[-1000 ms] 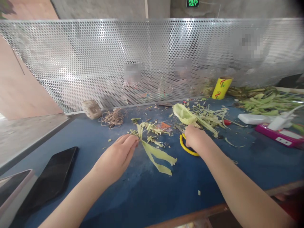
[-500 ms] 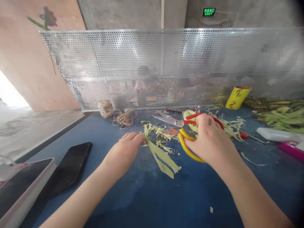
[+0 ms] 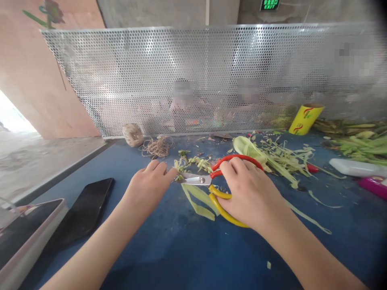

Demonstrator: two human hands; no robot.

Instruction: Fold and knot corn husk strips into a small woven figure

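Note:
My right hand (image 3: 254, 189) grips scissors (image 3: 222, 195) with one red and one yellow handle. Their blades point left and lie across a pale green husk-like leaf (image 3: 198, 205), close to my left fingertips. Whether the blades have fully closed cannot be made out. My left hand (image 3: 151, 181) pinches the upper end of this leaf, and its split tails hang toward the table. Small pale green scraps (image 3: 201, 163) lie just behind the blades. Beyond my right hand rests a larger pale green husk (image 3: 249, 148).
Shredded strips (image 3: 281, 155), a yellow roll (image 3: 306, 119) and a leaf pile (image 3: 363, 143) occupy the right. Twine (image 3: 157, 147) and a stone-like block (image 3: 133, 135) sit at the back left. A black phone (image 3: 87, 211) lies left. A perforated metal screen (image 3: 151, 84) borders the blue table (image 3: 181, 257).
The scissors have moved left and down, from apart from the leaf to across it beside my left fingers. My left hand has shifted slightly left. The camera view has tilted down a little.

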